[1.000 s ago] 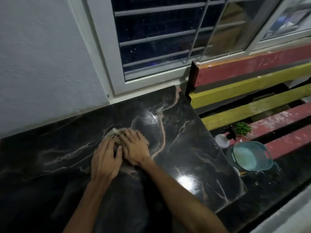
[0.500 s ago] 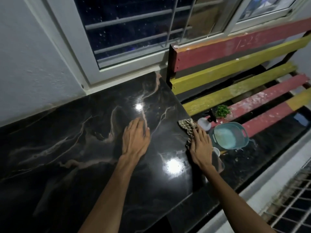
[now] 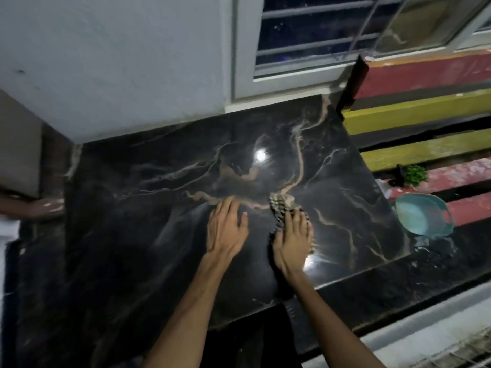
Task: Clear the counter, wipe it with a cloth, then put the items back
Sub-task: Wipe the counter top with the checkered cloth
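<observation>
A black marble counter (image 3: 148,197) with pale veins fills the middle of the view. My right hand (image 3: 293,241) presses flat on a checked cloth (image 3: 281,204) near the counter's centre right; the cloth sticks out past my fingertips. Beside it, my left hand (image 3: 225,229) lies flat on the bare stone, fingers spread, holding nothing. Off the counter, at the right on a lower ledge, lie a teal bowl (image 3: 422,217), a small green plant (image 3: 414,175) and a pale object partly hidden behind the counter's corner.
A white wall and a barred window (image 3: 318,30) stand behind the counter. A bench of red and yellow slats (image 3: 425,110) runs along the right. A dark lower ledge (image 3: 398,285) borders the counter's front edge. A grey box-like object (image 3: 18,144) sits at far left.
My right hand has slid the cloth from the counter's right edge back toward the middle. My left hand stays flat on the stone. The camera has swung left.
</observation>
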